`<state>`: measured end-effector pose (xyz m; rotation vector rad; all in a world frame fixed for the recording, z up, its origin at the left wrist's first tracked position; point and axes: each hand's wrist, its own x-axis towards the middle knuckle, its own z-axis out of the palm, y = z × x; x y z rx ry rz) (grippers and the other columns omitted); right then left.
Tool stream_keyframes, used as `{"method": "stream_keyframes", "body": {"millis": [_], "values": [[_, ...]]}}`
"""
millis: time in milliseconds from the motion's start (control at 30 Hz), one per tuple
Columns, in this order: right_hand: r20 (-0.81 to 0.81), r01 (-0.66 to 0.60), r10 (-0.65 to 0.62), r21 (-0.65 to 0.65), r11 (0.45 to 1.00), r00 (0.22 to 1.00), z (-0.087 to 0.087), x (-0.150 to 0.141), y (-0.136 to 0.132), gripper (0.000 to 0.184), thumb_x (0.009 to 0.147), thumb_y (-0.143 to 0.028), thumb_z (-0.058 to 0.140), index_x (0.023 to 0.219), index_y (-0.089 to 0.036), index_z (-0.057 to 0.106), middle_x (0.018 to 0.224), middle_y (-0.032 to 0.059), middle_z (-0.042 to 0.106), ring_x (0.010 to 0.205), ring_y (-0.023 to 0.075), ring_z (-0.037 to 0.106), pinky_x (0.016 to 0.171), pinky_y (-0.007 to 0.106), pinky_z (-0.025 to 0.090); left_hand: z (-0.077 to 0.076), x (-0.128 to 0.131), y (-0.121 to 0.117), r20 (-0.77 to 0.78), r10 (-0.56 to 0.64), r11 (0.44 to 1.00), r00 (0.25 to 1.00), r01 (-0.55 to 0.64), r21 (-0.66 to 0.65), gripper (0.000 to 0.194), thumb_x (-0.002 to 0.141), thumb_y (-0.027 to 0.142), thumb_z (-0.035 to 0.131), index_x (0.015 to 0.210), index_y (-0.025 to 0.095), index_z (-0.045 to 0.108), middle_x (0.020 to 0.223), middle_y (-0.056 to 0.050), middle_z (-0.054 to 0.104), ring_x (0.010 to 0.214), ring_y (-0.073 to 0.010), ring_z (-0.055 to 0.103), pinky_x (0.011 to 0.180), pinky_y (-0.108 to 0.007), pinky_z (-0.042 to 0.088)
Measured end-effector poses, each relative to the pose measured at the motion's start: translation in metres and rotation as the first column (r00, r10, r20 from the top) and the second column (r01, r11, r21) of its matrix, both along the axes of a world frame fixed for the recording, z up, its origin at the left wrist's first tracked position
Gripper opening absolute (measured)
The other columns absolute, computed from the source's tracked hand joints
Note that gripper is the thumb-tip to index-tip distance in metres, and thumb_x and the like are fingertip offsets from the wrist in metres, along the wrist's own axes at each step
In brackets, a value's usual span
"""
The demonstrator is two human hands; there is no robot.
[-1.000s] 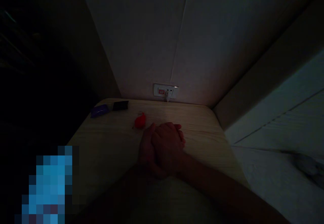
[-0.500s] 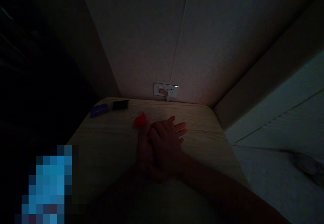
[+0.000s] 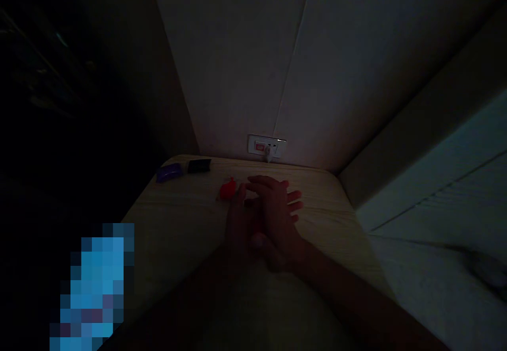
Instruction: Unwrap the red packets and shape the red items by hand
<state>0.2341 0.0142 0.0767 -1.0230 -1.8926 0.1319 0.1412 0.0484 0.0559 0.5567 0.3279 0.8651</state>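
Note:
In dim light my left hand (image 3: 238, 225) lies palm up over the wooden tabletop (image 3: 182, 224), its thumb raised and its fingertips showing past the far side of my right hand. My right hand (image 3: 276, 209) arches over the left palm, fingers stretched toward the left and thumb apart. A dark reddish patch shows between the two palms; I cannot tell whether it is skin or a thing. Just beyond the left thumb lies a small bright red thing (image 3: 227, 188) with a thin, wispy top.
A purple packet (image 3: 169, 172) and a black flat piece (image 3: 199, 166) lie near the tabletop's back left corner. Behind, on the wall (image 3: 233, 76), is a socket plate (image 3: 266, 146) with a red switch and a plug. A blurred blue patch (image 3: 97, 282) covers the lower left.
My right hand has loosened from its clasp on the left hand; its fingers now stretch out and its thumb shows. The whole view has shifted slightly, so things appear further right.

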Motion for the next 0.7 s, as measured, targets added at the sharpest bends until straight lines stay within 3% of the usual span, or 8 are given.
{"method": "stream_keyframes", "body": {"millis": [100,167,267,467,567,700], "values": [[-0.075,0.030,-0.032,-0.038,0.999,0.997,0.004,0.009,-0.003,0.070,0.099,-0.069,0.026,0.140,-0.017,0.047,0.140,0.0192,0.049,0.130,0.0379,0.049,0.106,0.061,0.042,0.014,-0.006,0.000,0.104,-0.203,0.968,0.974,0.216,-0.127,0.074,0.078,0.082,0.050,0.119,0.022,0.064,0.114,-0.017,0.069,0.123,-0.0417,0.061,0.092,-0.056,0.052],[-0.126,0.081,-0.094,-0.107,0.991,0.988,0.006,0.019,-0.006,0.066,0.100,-0.067,0.028,0.141,-0.018,0.048,0.137,0.0185,0.051,0.124,0.0368,0.054,0.099,0.058,0.049,0.020,-0.009,0.003,0.158,-0.229,0.954,0.960,0.254,-0.161,0.077,0.076,0.083,0.049,0.122,0.022,0.061,0.118,-0.018,0.069,0.125,-0.0425,0.059,0.093,-0.055,0.051],[-0.076,0.156,-0.172,-0.181,0.971,0.982,0.005,0.031,-0.010,0.045,0.102,-0.045,0.046,0.139,-0.021,0.053,0.131,0.0168,0.055,0.114,0.0327,0.060,0.089,0.051,0.055,0.025,-0.013,0.007,0.193,-0.215,0.954,0.957,0.248,-0.170,0.082,0.075,0.083,0.049,0.128,0.021,0.058,0.123,-0.018,0.067,0.125,-0.0430,0.058,0.095,-0.056,0.049],[0.125,0.141,-0.137,-0.027,0.990,0.983,-0.007,0.035,-0.014,0.039,0.092,-0.029,0.068,0.130,-0.023,0.061,0.128,0.0152,0.060,0.120,0.0345,0.055,0.099,0.057,0.047,0.023,-0.016,0.010,0.187,-0.198,0.950,0.962,0.235,-0.205,0.092,0.078,0.086,0.042,0.139,0.019,0.054,0.128,-0.019,0.065,0.128,-0.0429,0.057,0.098,-0.059,0.047],[0.113,0.124,-0.123,0.001,0.992,0.986,-0.009,0.033,-0.015,0.034,0.089,-0.027,0.072,0.121,-0.023,0.063,0.123,0.0137,0.064,0.118,0.0336,0.057,0.100,0.056,0.046,0.021,-0.016,0.011,0.179,-0.154,0.963,0.972,0.188,-0.194,0.094,0.078,0.084,0.044,0.142,0.016,0.053,0.129,-0.020,0.065,0.130,-0.0419,0.056,0.100,-0.056,0.046],[-0.016,0.107,-0.109,-0.113,0.988,0.994,-0.010,0.030,-0.017,0.030,0.086,-0.028,0.076,0.111,-0.024,0.060,0.115,0.0112,0.068,0.109,0.0304,0.062,0.093,0.050,0.051,0.019,-0.016,0.014,0.142,-0.104,0.966,0.984,0.134,-0.219,0.088,0.080,0.082,0.045,0.135,0.014,0.059,0.130,-0.020,0.066,0.127,-0.0389,0.058,0.101,-0.051,0.047]]}}
